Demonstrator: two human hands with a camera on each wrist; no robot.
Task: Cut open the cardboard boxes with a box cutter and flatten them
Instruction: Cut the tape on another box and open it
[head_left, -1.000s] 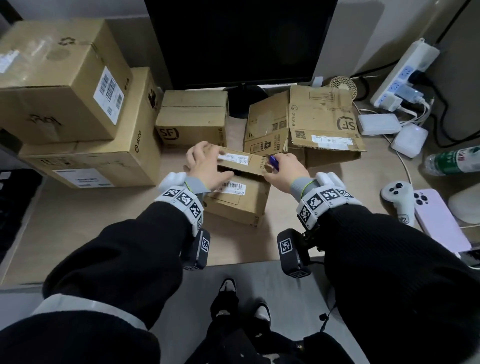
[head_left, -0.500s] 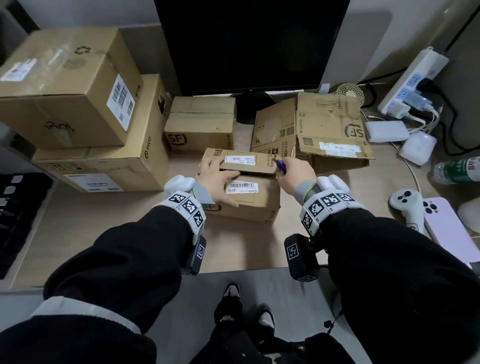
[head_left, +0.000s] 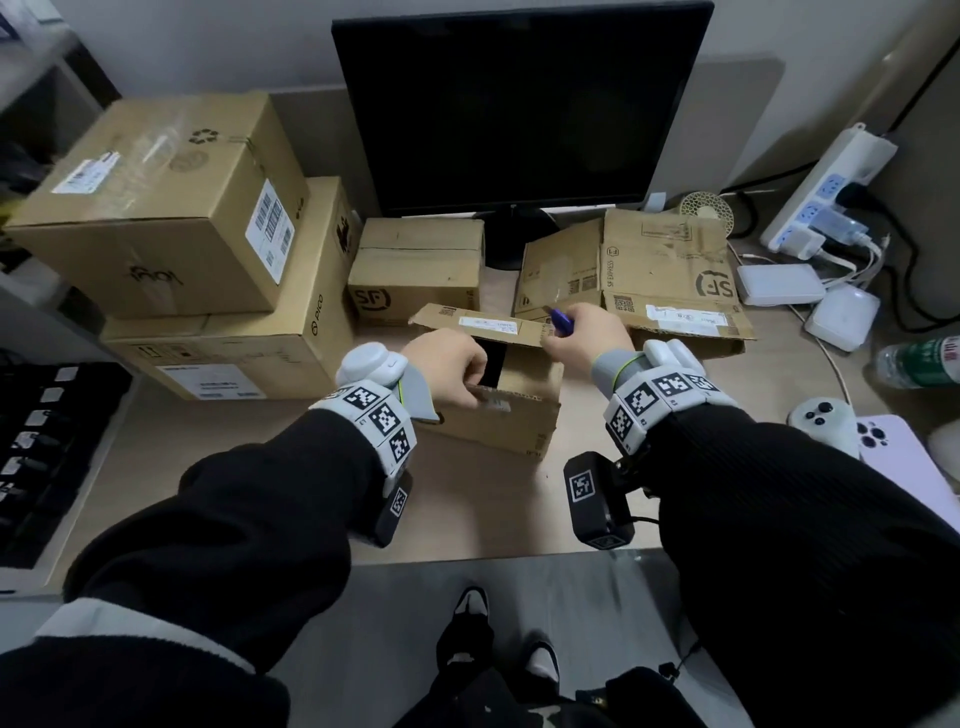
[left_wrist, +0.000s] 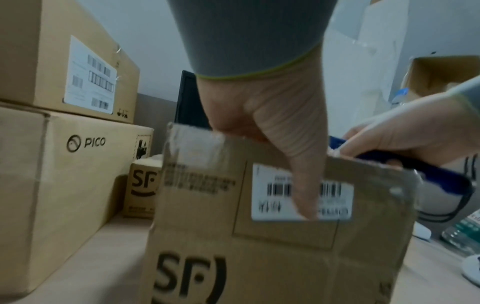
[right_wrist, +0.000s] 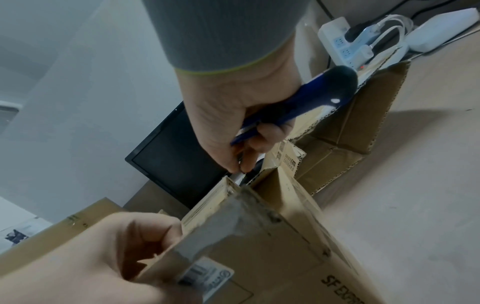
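A small SF cardboard box (head_left: 506, 423) (left_wrist: 272, 246) (right_wrist: 298, 236) stands on the desk in front of me, its top flaps parted and a dark gap showing inside. My left hand (head_left: 449, 366) (left_wrist: 265, 127) (right_wrist: 85, 255) grips the near flap, thumb down over the barcode label (left_wrist: 332, 197). My right hand (head_left: 587, 335) (right_wrist: 233, 115) holds a blue box cutter (head_left: 561, 321) (right_wrist: 311, 96) (left_wrist: 415, 166) at the far flap (head_left: 483, 325), which is lifted. The blade tip is hidden behind the fingers.
Two large sealed boxes (head_left: 171, 208) are stacked at the left, a small sealed SF box (head_left: 415, 270) stands behind, and a cut-open box (head_left: 649, 275) lies at the right. A monitor (head_left: 514, 104), power strip (head_left: 826, 192), bottle (head_left: 919, 358), controller (head_left: 823, 423) and phone (head_left: 898, 462) surround them.
The box's top has opened: the far flap is lifted and the near flap pulled toward me. My left hand went from pressing flat on the lid to gripping the near flap.
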